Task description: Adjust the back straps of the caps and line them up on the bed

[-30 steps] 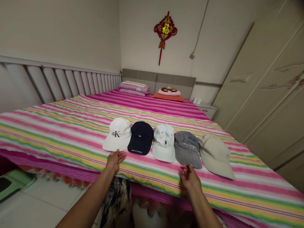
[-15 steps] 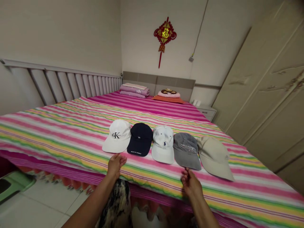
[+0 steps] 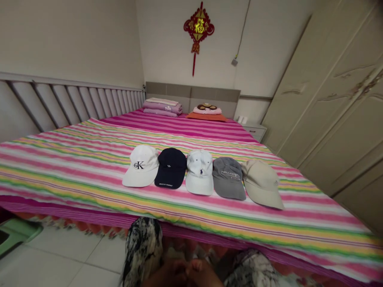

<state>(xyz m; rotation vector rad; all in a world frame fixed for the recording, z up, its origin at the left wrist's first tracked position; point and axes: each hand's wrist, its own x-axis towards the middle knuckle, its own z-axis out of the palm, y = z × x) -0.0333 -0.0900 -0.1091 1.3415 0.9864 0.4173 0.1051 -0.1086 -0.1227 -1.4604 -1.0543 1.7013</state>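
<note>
Resting low at the bottom edge of the view, the left hand (image 3: 167, 275) and right hand (image 3: 199, 273) meet between black-and-white patterned trouser legs (image 3: 143, 251), well apart from everything on the bed. They are dim and cut off by the frame, so whether they are open or closed cannot be told; nothing shows held in them. Beyond them, five baseball caps lie in a row across a striped bedsheet (image 3: 74, 167), brims toward the person. From left to right: a white Calvin Klein cap (image 3: 140, 165), a navy cap (image 3: 171, 167), a white Polo cap (image 3: 199, 172), a grey cap (image 3: 228, 178) and a beige cap (image 3: 261, 184), its brim angled right. Each sits just beside the next. Folded pink bedding (image 3: 161, 107) and a small pillow (image 3: 206, 111) lie near the headboard (image 3: 191, 91), under a red Chinese knot (image 3: 198, 30), with a cream wardrobe (image 3: 329, 107) on the right
</note>
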